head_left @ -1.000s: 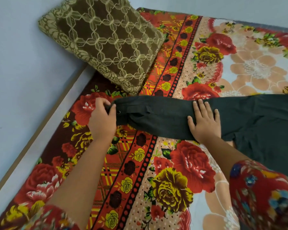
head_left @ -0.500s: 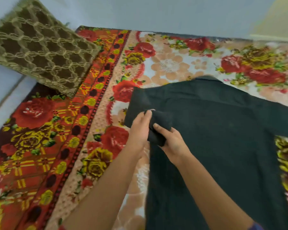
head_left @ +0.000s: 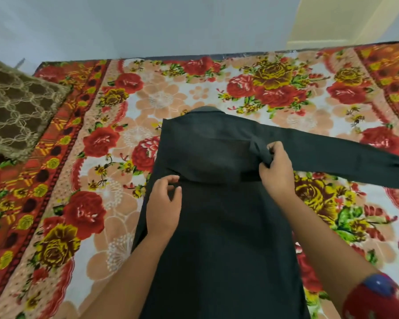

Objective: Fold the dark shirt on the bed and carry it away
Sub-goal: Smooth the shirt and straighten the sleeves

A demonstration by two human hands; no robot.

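Note:
The dark shirt (head_left: pixel 219 226) lies face down on the bed, collar at the far end. Its left sleeve is folded across the back. The right sleeve stretches out flat to the right edge of the view. My left hand (head_left: pixel 164 203) rests on the shirt's left side, fingers curled at the edge of the folded sleeve. My right hand (head_left: pixel 275 170) pinches the cloth at the right shoulder, where the sleeve starts.
A floral bedsheet (head_left: pixel 194 88) in red, yellow and peach covers the bed. A brown patterned pillow (head_left: pixel 16 116) lies at the far left. A pale wall (head_left: pixel 148 26) runs behind the bed and a cream surface (head_left: pixel 346 21) stands at the top right.
The view swung right from the pillow corner to the shirt's body. The left sleeve now lies folded across the back, and my right hand moved to the right shoulder.

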